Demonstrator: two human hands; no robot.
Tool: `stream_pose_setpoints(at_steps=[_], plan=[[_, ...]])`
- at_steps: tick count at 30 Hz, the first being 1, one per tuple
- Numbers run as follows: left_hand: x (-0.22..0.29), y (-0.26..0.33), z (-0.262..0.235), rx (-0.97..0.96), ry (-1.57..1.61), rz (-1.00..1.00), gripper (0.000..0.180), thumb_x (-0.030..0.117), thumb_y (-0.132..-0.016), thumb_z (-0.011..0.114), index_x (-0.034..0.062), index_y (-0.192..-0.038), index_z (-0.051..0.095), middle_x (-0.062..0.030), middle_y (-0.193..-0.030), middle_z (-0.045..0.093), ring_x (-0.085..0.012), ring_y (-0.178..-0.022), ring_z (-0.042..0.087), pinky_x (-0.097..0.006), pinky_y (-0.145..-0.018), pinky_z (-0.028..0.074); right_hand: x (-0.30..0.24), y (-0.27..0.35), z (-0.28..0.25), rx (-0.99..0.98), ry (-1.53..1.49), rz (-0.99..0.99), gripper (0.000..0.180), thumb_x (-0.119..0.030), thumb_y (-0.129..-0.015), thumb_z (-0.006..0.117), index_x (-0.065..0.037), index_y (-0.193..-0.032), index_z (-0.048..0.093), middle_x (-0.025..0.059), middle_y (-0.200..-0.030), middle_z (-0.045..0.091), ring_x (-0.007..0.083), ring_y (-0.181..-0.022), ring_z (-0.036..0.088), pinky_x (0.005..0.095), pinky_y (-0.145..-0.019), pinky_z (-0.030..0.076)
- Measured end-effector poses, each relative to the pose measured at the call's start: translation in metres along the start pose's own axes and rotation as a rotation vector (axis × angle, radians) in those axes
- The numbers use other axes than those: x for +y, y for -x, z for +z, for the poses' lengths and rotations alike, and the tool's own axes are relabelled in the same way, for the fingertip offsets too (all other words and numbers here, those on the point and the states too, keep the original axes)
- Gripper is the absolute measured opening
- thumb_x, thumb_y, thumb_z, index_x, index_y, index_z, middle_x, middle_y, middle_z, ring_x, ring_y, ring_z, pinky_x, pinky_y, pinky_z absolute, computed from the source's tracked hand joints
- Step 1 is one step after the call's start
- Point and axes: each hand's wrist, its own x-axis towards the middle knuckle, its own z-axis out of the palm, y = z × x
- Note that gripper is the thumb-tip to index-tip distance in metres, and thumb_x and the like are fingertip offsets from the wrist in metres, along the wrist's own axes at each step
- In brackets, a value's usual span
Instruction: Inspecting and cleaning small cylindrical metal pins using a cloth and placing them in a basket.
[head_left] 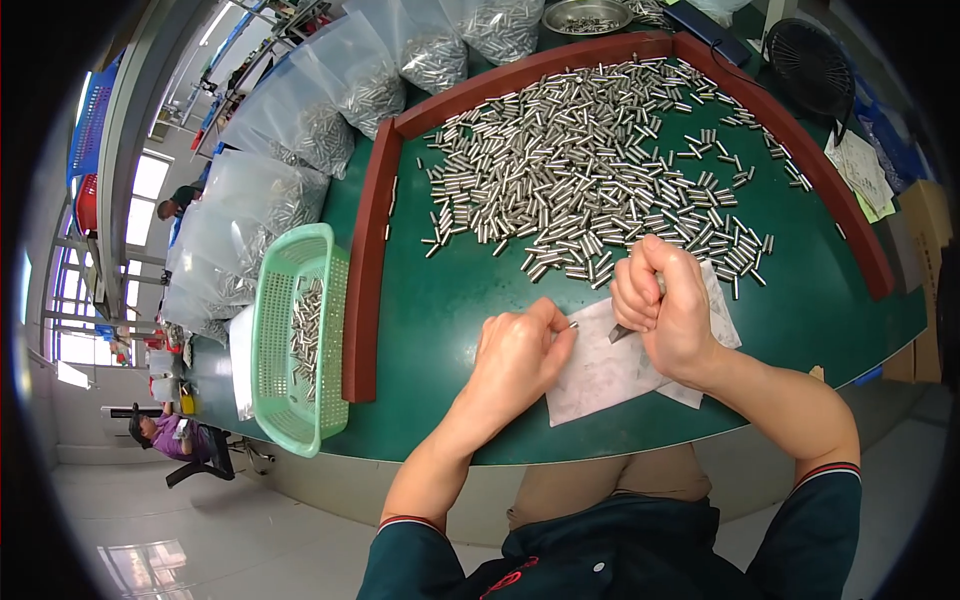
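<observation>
My left hand [513,358] is closed, pinching a small metal pin [573,325] between thumb and forefinger. Just to its right, my right hand [665,310] makes a fist around a tool whose flat grey metal tip [619,333] sticks out below, pointing toward the pin. Its handle is hidden inside my fingers. Both hands are above a smudged white sheet [592,385] on the green tabletop [440,340]. Beyond them spreads a large heap of short shiny metal pins [560,160], its near edge close to my right hand.
A red-brown wooden border [362,330] surrounds the heap on three sides. Left of it stands a light-green plastic basket [264,400] with pins inside. Clear bags of pins [320,130], a metal bowl [588,28] and a black fan [810,65] line the back. Two other people are far left.
</observation>
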Motion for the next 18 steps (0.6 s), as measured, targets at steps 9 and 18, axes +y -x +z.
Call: stream_pose_setpoints(at_steps=[9, 18], plan=[[-0.012, -0.001, -0.01, 0.11, -0.144, -0.078, 0.011, 0.004, -0.067, 0.062, -0.0022, -0.064, 0.054, -0.0081, -0.044, 0.045, -0.0189, -0.037, 0.045, -0.03, -0.042, 0.036, 0.0, -0.001, 0.001, -0.009, -0.002, -0.007, 0.037, -0.021, -0.088, 0.032, -0.009, -0.053, 0.029, -0.0003, -0.045, 0.029, 0.0065, -0.039, 0.021, 0.0218, -0.037, 0.02], [-0.028, -0.01, -0.023, -0.28, 1.319, -0.353, 0.011, 0.013, -0.087, 0.05, 0.0029, -0.082, 0.052, -0.0052, -0.072, 0.055, -0.002, -0.046, 0.026, -0.018, -0.042, 0.021, 0.0, 0.0, 0.0, -0.013, -0.011, 0.004, 0.037, -0.022, -0.088, 0.031, -0.009, -0.054, 0.029, -0.0001, -0.044, 0.029, 0.0066, -0.039, 0.02, 0.0223, -0.037, 0.019]])
